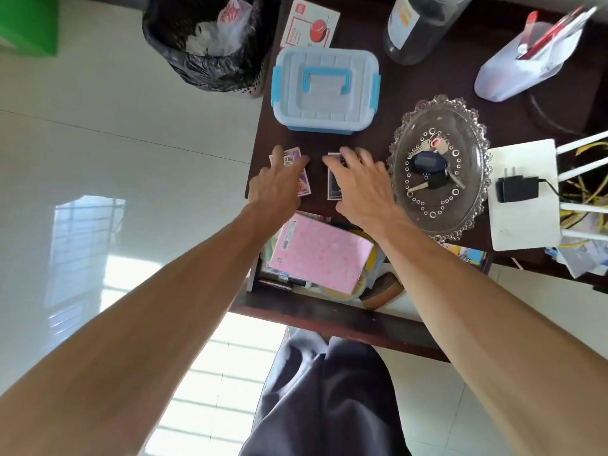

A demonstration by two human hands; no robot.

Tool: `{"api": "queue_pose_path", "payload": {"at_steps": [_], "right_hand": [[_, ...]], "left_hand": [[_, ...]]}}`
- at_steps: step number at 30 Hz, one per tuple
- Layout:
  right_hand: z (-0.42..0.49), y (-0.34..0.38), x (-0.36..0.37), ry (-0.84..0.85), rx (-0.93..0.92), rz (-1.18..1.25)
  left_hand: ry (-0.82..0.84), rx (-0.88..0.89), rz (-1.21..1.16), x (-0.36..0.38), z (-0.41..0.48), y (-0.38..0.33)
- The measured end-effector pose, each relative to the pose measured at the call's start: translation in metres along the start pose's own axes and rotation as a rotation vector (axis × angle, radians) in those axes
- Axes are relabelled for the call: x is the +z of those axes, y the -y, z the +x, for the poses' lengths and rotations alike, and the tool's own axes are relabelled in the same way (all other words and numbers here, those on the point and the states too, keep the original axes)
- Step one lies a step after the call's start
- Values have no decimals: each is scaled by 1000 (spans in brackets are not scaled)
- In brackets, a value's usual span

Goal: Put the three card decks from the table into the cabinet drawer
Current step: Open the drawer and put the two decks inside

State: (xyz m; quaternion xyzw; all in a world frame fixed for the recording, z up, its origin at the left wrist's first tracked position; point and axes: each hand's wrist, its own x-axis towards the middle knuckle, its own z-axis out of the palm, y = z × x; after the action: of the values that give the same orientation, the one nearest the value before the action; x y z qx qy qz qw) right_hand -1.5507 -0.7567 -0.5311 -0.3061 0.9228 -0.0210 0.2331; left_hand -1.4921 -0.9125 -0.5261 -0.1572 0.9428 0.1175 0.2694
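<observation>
Both hands are out over the counter [358,139], and it's a two-handed reach. Left hand [276,182] lies spread, fingers open, on a pink deck [301,179]; right hand [362,185] is spread the same way over a dark deck [333,187] just beside it. Neither looks lifted, and whether the fingers have curled under the edges yet I cannot tell. A third deck? Not in sight — it may be under a palm, or already put away; no telling.

Nearest of all, below the wrists, the drawer [316,311] stands pulled open, and it's crowded: a pink pad [320,251] on top of papers and odds and ends. No deck shows in there, so by my read nothing is delivered yet and at least these two are left to carry back.

Just past the fingertips sits a pale box [324,90] with blue clips and handle, lid shut. Off the right hand, touching close, a glass dish [473,205] holding keys [427,166]. Farther right, a white board with a black plug [516,189]. Beyond the box, a card packet, a dark bottle [418,24] and a pale pouch.

Dark wood top, fairly cluttered. Left of the left hand, a lined bin [210,44] on glossy white floor tiles, with window light reflected.
</observation>
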Motion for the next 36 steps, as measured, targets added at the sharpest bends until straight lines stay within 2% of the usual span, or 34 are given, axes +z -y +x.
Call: {"api": "queue_pose_path", "payload": {"at_steps": [4,8,13,17,20,25,32,36], "right_hand": [[-21,1,-5,-14,-6,59],[-85,8,8,-50,45,203],[-171,-5,46,-29,322,509],[-218,-37,82,34,582,599],[-237,-69,105,58,748,606],[-246,-112,135,79,934,558],[-219,-138,170,150,1061,579],[-211,-141,181,184,1107,561]], "left_hand": [[-5,-9,-71,0,-17,-3],[33,10,-155,8,-60,-7],[192,-12,-290,48,-121,-30],[364,-205,-426,92,-145,-60],[414,-287,-536,119,-151,-82],[423,-251,-531,150,-148,-111],[392,-195,-440,180,-129,-129],[344,-198,-463,189,-124,-133]]}}
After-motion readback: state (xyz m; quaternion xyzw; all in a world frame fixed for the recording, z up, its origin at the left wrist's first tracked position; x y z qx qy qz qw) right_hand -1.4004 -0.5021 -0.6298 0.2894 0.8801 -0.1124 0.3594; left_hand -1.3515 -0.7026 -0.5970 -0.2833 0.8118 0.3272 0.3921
